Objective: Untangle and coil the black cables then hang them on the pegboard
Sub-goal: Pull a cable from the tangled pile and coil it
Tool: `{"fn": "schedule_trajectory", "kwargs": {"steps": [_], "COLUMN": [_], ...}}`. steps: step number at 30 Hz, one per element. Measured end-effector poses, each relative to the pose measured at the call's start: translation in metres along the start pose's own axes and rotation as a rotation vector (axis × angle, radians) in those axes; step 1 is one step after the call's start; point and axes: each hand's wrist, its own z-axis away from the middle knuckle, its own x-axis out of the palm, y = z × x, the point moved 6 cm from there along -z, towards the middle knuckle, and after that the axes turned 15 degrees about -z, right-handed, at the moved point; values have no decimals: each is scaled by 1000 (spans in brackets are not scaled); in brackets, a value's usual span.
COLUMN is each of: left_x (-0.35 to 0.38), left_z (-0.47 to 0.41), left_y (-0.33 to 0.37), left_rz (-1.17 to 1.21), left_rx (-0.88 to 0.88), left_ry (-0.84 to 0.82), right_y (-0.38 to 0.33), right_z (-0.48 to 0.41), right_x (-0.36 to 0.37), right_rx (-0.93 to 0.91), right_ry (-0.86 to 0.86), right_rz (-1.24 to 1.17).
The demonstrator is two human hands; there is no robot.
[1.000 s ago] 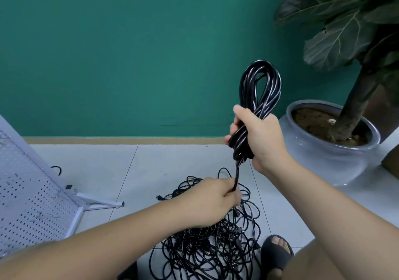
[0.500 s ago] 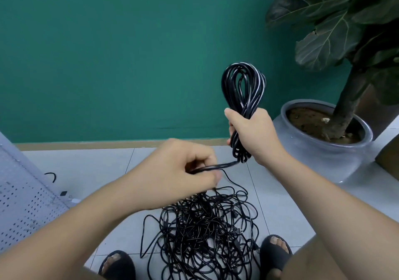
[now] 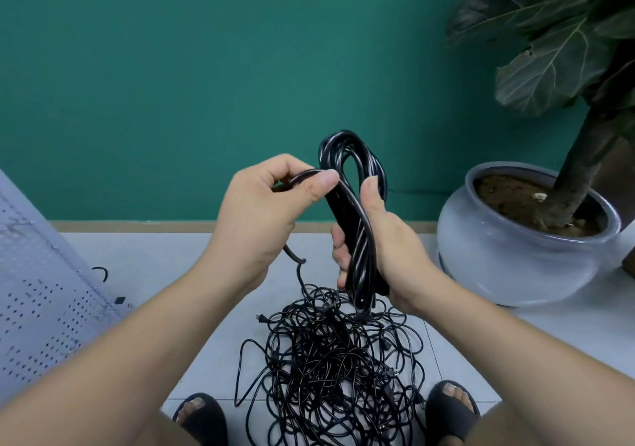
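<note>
A flat teal-green painted wall (image 3: 171, 85) fills the view from 9 to 1 o'clock, meeting pale grey floor tiles (image 3: 161, 274) along a tan baseboard strip (image 3: 137, 226). At 3 o'clock a rounded, glossy grey ceramic pot (image 3: 508, 267) of dark soil stands on the tiles, holding a broad-leaved dark green plant (image 3: 549, 61) that spreads toward 1 o'clock. The light is soft and even.

A glossy black coil (image 3: 357, 239) of cable stands upright, long and narrow, its lower half gripped by the right hand (image 3: 391, 246). One strand (image 3: 304, 175), pinched by the left hand (image 3: 264, 215) beside the coil's top, drops into a tangled heap (image 3: 330, 370) of thin black cables on the tiled floor. A white pegboard (image 3: 37, 308) leans at the far left.
</note>
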Motion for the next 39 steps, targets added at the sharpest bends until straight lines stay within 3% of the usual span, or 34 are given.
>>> {"fn": "schedule_trajectory", "kwargs": {"steps": [7,12,18,21,26,33,39], "left_x": [-3,-13,-7,-5,8,28,40], "left_z": [0,1,-5,-6,-9,-12,-13], "left_y": [10,26,14,6,-9,-18,-15], "left_rz": [-62,-320,-338,-244,6,478,527], "left_rx": [31,216,238,184,-89,-265,-336], "left_ry": [88,203,210,204,47,-77,-162], "right_y": [-6,-10,4,-2,-7,9,2], "right_z": [1,-6,-6,0,4,0,1], "right_x": [-1,-4,-1,4,7,11,17], "right_rx": [-106,-208,-166,-235,-300,-93,-4], "right_ry": [-76,-86,-82,-84,-105,-174,-290], "right_rz": [75,535,626,595,600,474,466]}}
